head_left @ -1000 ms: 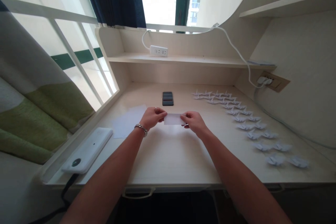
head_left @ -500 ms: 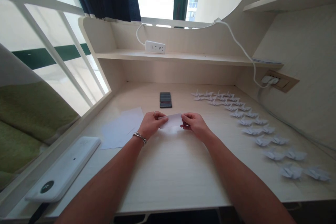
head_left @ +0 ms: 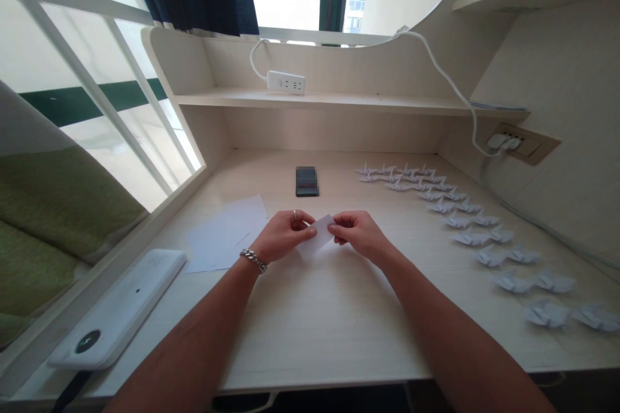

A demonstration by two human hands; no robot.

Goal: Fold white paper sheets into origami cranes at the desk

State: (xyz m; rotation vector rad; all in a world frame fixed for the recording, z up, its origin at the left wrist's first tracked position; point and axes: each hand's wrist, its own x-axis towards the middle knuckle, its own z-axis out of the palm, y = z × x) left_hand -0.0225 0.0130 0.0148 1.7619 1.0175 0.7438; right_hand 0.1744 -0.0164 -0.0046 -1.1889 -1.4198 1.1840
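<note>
A small piece of white paper [head_left: 316,242] is held between both hands above the middle of the desk. My left hand [head_left: 283,232], with a ring and a chain bracelet, pinches its left edge between thumb and fingers. At the upper right corner, my right hand [head_left: 357,232] grips the paper with thumb and curled fingers. The paper is tilted, and whether it is creased I cannot tell. Flat white sheets [head_left: 220,235] lie on the desk just left of my left hand.
Rows of folded white paper cranes [head_left: 458,221] line the desk's right side. A dark, blurred rectangular object [head_left: 307,181] lies beyond my hands. At the left edge sits a long white device [head_left: 121,310] with a dark cable. A power strip [head_left: 286,82] rests on the shelf [head_left: 339,99].
The paper has turned from lying level to a slanted angle, its right corner raised. Both hands have shifted slightly, and my left hand has come a little nearer to my body.
</note>
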